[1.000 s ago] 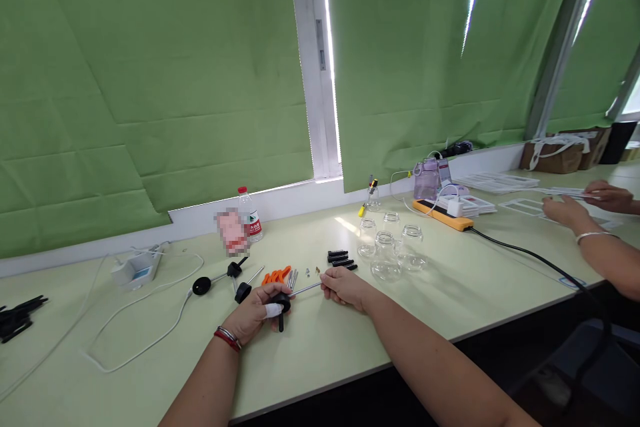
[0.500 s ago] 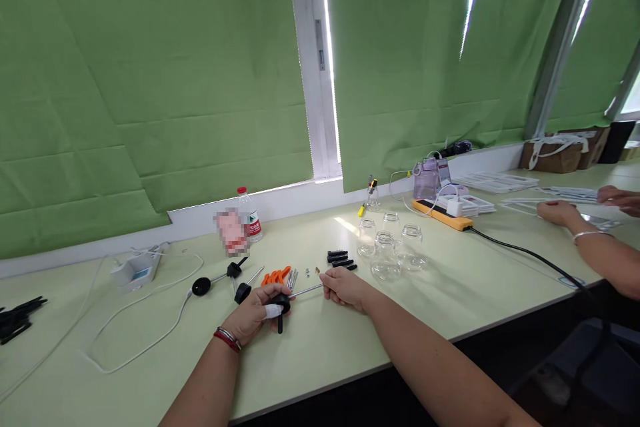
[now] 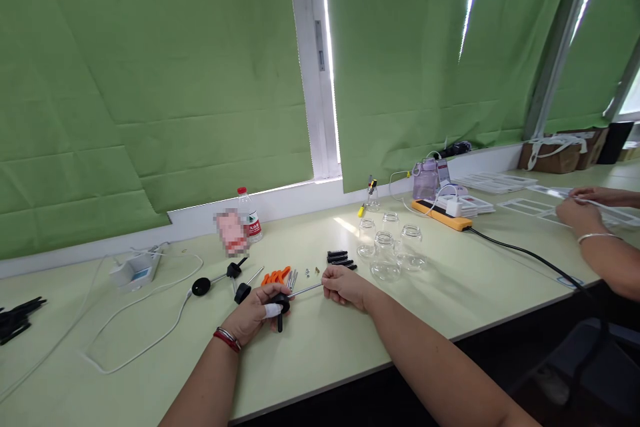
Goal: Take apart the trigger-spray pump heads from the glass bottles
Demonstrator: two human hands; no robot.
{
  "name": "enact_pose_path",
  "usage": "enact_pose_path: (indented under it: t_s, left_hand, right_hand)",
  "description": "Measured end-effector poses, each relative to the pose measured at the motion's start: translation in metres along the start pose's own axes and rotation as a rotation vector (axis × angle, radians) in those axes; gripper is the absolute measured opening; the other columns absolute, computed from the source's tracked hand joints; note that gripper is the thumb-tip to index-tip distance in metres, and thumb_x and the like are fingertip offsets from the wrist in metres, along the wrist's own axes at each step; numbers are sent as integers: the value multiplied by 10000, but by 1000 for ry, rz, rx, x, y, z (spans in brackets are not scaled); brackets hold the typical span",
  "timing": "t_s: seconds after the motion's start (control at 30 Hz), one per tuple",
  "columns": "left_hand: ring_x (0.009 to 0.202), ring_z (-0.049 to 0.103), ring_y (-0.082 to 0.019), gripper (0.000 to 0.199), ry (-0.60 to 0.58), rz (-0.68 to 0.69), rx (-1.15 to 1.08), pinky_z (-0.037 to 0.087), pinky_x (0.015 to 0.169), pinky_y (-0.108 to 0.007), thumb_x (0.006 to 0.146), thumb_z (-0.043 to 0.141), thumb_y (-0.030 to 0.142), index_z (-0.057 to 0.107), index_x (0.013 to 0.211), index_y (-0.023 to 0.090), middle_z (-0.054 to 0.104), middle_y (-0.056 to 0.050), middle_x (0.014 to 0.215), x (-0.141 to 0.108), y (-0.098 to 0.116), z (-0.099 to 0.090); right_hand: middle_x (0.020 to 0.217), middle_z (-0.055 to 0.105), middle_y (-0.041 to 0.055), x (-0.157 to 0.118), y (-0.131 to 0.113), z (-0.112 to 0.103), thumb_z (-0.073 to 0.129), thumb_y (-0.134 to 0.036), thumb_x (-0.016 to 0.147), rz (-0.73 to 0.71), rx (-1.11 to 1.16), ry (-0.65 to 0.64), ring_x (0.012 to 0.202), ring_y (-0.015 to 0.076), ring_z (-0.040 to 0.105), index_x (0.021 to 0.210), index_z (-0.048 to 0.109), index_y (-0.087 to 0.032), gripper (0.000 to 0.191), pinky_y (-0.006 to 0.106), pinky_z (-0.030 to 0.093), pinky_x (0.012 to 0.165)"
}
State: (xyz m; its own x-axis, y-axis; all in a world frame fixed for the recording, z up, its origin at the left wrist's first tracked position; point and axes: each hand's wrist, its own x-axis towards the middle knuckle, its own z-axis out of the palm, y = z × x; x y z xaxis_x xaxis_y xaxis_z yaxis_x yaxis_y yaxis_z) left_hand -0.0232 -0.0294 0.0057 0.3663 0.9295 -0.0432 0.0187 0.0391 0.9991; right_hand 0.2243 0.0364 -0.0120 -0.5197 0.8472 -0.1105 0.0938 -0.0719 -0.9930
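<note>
Black cap (image 3: 283, 303) on metal rod (image 3: 306, 290), above pale table (image 3: 320, 353): left hand (image 3: 256, 313) gripping cap, fingers curled; right hand (image 3: 346, 285) pinching rod's end. Orange parts (image 3: 276, 276) just beyond left hand; clear jars (image 3: 385, 261) farther right.

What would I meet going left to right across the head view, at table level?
Black pieces, white socket block, round black disc, left hand, silver rod, right hand, frontmost glass jar, orange power strip, co-worker's nearer hand.
</note>
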Motion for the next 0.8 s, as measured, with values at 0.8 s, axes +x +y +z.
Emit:
enact_pose_path:
  t_s: [0.8]
  left_hand:
    - [857,593,-214,378,11,-7,1,439,480,-204,656,677,201,603,1028,193,586,-112,1101,-1,1,2]
  right_hand:
    - [590,568,-27,4,3,-1,467,-397,852,-1,1,10,357,37,389,769,480,-178,234,157,262,332]
